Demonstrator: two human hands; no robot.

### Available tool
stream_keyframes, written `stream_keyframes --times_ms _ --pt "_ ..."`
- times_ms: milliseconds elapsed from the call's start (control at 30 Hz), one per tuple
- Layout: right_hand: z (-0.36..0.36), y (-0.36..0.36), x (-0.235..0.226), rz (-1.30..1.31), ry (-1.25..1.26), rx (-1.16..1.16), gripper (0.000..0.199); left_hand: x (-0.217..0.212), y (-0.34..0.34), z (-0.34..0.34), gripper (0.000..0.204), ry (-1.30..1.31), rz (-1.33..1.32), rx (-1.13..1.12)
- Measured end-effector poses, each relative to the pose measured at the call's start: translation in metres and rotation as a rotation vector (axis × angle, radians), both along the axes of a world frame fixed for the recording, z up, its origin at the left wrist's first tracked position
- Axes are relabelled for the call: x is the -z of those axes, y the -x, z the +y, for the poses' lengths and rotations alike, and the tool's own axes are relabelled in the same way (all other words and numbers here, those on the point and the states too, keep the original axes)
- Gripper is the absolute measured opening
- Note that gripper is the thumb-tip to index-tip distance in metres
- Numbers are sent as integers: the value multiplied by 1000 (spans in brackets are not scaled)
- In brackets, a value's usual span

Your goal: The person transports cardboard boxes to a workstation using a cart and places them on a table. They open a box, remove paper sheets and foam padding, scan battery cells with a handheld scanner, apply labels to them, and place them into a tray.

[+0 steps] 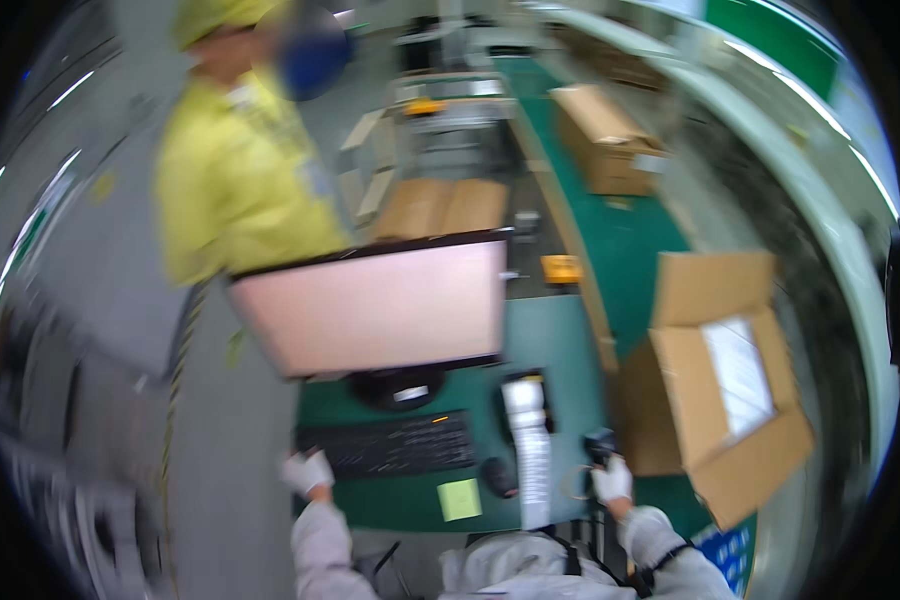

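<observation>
My right hand, in a white glove, is closed around a black handheld scanner at the right edge of the green desk. The open cardboard box stands just beyond it, with white material inside. My left hand, also white-gloved, is at the left end of the black keyboard; blur hides how its fingers are set. Between my hands lie a black mouse, a yellow-green sticky note and a long strip of white labels coming from a dark label printer.
A monitor with a pale screen stands behind the keyboard. Past it, at the left, is a person in yellow workwear. A closed carton sits on the green bench at the far right. An orange-yellow item lies beside that bench.
</observation>
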State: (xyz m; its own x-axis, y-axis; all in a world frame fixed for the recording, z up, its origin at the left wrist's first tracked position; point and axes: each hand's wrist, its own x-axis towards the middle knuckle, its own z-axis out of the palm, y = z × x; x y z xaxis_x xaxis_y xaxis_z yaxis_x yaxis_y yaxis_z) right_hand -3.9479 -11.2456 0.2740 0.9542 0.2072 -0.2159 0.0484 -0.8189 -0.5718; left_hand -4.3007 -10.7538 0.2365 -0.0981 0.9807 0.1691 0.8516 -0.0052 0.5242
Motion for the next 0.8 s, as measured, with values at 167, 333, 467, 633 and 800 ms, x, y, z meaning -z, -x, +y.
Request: stream_keyframes --times_ms 167,333,467,633,800 --pt "-19 7 13 20 -116 -11 44 -58 -43 -15 51 -406 -7 176" --pt "-74 59 7 -24 -281 37 46 -176 -220 -134 35 -349 -441 865" --pt "-129 111 -8 80 -250 126 54 -268 -351 -317 31 -132 -443 1777" --pt "-208 172 -33 33 -326 235 53 -261 -452 -465 32 -355 -25 2290" --pt "-296 265 -36 -95 -221 569 49 -238 -497 -507 25 -657 519 2196"
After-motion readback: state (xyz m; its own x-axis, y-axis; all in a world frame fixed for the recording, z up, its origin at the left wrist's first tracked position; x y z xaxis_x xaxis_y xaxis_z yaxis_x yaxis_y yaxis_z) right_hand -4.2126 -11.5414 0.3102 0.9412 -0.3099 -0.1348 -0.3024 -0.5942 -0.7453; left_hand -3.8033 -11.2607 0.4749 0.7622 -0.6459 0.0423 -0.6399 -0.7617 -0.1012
